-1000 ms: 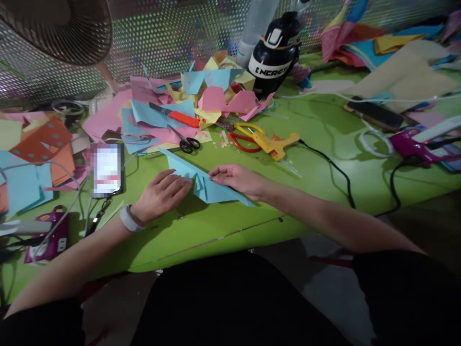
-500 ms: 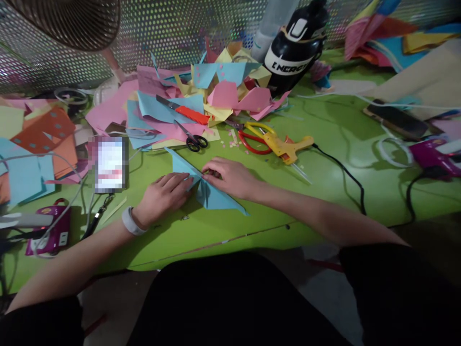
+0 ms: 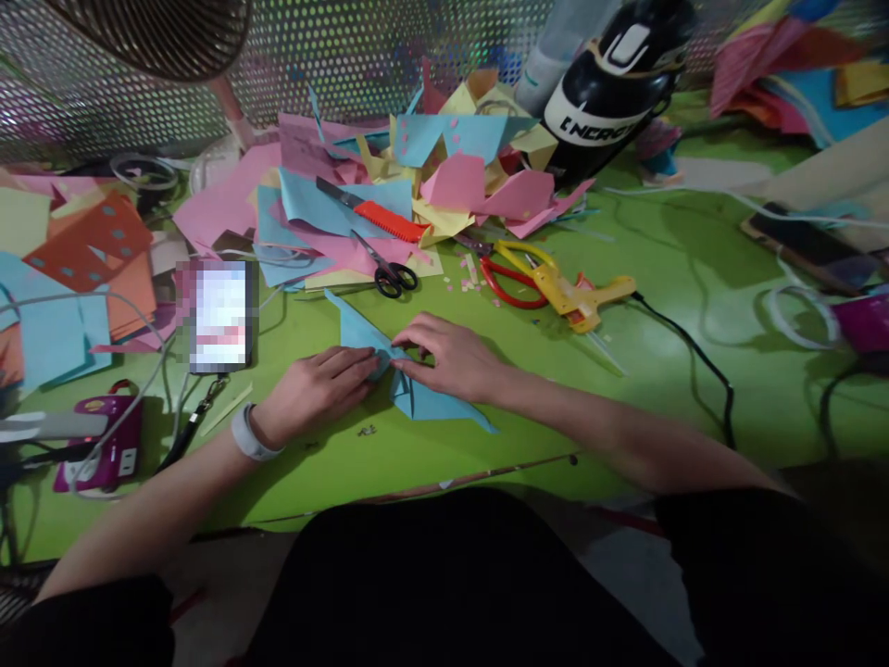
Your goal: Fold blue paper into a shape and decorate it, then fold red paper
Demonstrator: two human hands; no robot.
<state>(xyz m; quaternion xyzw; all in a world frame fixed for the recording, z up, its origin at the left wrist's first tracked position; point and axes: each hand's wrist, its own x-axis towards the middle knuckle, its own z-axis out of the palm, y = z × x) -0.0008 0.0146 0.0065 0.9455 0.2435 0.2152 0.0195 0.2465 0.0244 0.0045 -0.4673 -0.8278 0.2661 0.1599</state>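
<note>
A folded sheet of blue paper point(image 3: 441, 403) lies on the green table with its points spread diagonally and creased flaps near its middle. My left hand point(image 3: 325, 394), with a pale band at the wrist, rests on its left side, fingers stretched out flat and tips on the paper. Thumb and forefinger of my right hand point(image 3: 451, 357) pinch a fold at the paper's centre; the other fingers curl above. Black-handled scissors point(image 3: 393, 278) lie just beyond the paper.
Beyond are coloured paper scraps point(image 3: 455, 185), a red-handled knife point(image 3: 389, 222), red-and-yellow-handled pliers point(image 3: 514, 283) and a yellow glue gun point(image 3: 583, 301) with its cord. A phone point(image 3: 220, 315) and purple power strip point(image 3: 107, 440) sit left; a black bottle point(image 3: 601, 102) stands behind.
The whole view has shifted, so things appear farther right. My right thumb and forefinger are slightly wider apart at the fold; the left hand stays flat on the paper.
</note>
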